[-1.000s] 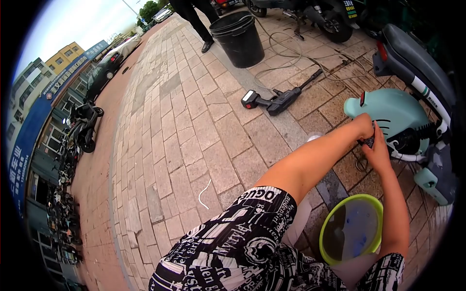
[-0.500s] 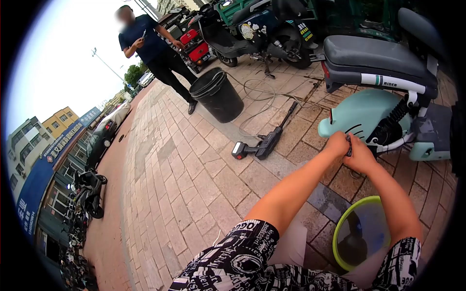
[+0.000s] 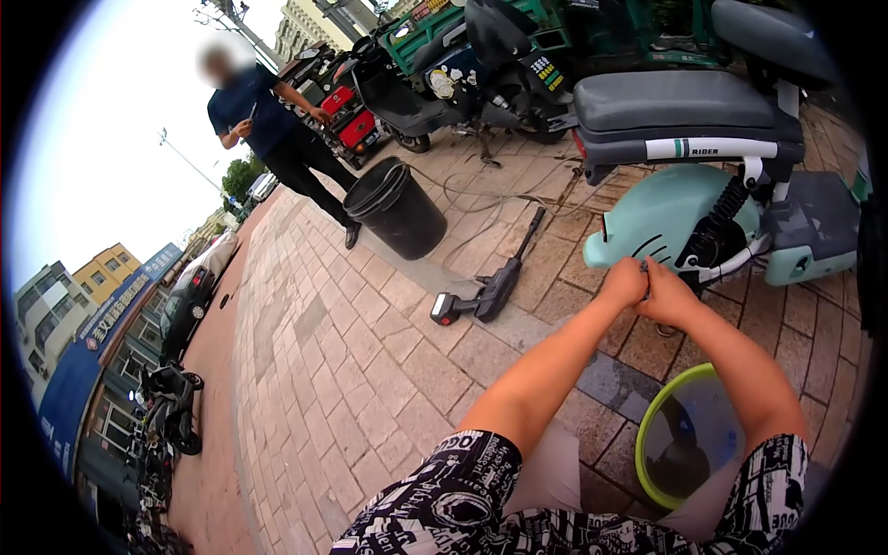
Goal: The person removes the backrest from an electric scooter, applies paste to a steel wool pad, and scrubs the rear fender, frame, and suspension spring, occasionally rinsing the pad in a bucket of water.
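Note:
My left hand [image 3: 625, 281] and my right hand [image 3: 664, 292] are closed together around a small dark object, mostly hidden between them. Both are beside the pale green rear fender [image 3: 671, 217] of a scooter with a grey seat [image 3: 673, 100]. Below my forearms stands a basin with a lime green rim [image 3: 645, 444], holding dark liquid and something blue. A black cordless spray gun [image 3: 499, 289] lies on the paving left of my hands.
A black bucket [image 3: 398, 211] stands beyond the spray gun, with a thin hose [image 3: 481, 199] on the ground behind. Next to the bucket stands a person [image 3: 277, 129] in dark clothes. Parked scooters [image 3: 518, 92] line the back; more bikes and a building are at left.
The view has tilted up and turned, bringing the standing person and parked scooters into sight. My hands stay pressed together, now nearer the fender's lower left edge.

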Demonstrator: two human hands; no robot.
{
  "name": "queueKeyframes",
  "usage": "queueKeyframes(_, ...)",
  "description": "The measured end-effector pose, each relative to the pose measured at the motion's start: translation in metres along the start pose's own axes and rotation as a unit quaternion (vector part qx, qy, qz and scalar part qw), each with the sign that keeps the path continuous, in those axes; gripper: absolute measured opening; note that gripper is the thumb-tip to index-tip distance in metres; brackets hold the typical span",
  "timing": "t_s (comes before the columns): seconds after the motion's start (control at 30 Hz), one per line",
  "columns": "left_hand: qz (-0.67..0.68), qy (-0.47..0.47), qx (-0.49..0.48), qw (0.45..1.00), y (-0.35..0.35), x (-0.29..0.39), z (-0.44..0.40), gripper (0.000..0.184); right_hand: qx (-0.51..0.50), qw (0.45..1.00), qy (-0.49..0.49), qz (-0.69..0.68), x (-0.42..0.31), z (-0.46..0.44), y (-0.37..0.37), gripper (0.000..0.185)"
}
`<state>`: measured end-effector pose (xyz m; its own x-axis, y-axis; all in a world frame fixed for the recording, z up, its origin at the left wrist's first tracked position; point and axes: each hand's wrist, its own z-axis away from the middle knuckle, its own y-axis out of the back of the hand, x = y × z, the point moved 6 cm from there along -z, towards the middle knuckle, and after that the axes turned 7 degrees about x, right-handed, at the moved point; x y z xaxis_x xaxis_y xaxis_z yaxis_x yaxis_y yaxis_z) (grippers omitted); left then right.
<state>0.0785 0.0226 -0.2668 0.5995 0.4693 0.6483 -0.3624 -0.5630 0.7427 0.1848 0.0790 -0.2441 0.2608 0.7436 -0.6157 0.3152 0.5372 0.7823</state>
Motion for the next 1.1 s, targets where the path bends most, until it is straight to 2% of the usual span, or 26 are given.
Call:
queueKeyframes(0.33, 0.007, 0.006, -0.002, 1.000, 0.000, -0.002, 0.001, 0.037, 0.004, 1.000, -0.007, -0.003, 0.003, -0.004, -0.008, 0.102)
queueKeyframes(0.63, -0.017, 0.039, -0.016, 0.999, -0.003, -0.003, 0.004, 0.039, 0.005, 1.000, -0.009, -0.008, 0.006, -0.006, -0.011, 0.110)
queueKeyframes(0.73, -0.014, 0.061, -0.016, 0.998, -0.002, -0.001, 0.006, 0.039, 0.014, 1.000, 0.005, -0.006, 0.006, -0.006, -0.010, 0.106)
queueKeyframes(0.9, -0.017, 0.054, -0.016, 0.998, -0.007, -0.005, 0.004, 0.041, 0.020, 0.999, -0.003, -0.030, 0.003, -0.005, -0.006, 0.089)
queueKeyframes(1.1, -0.008, 0.053, -0.003, 0.999, -0.004, -0.002, 0.005, 0.042, 0.014, 1.000, -0.007, -0.021, -0.002, -0.002, -0.001, 0.089)
